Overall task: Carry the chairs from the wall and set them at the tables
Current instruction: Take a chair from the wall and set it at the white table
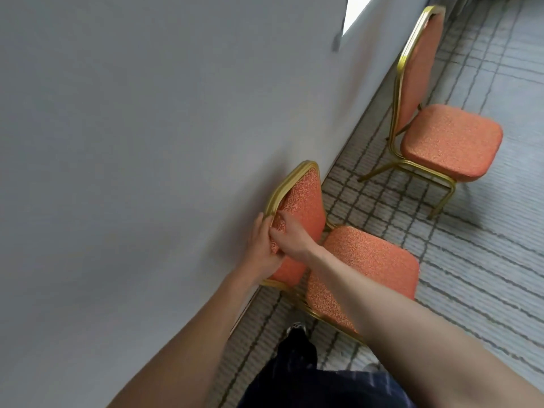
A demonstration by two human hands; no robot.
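**Near chair gripped at backrest, by the wall**

The near chair (pixel 365 260) is stood with its back against the wall (pixel 147 142). Its backrest edge is grasped by the left hand (pixel 262 245) and the right hand (pixel 290 235), fingers clenched round it. A second chair (pixel 450 139) is seen farther along the wall, on patterned carpet (pixel 485 260).

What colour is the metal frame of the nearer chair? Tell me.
The nearer orange padded chair's metal frame is gold, clearest in the head view.

Both arms outstretched; left hand (pixel 260 245), right hand (pixel 290 235) grip chair back (pixel 306 201).
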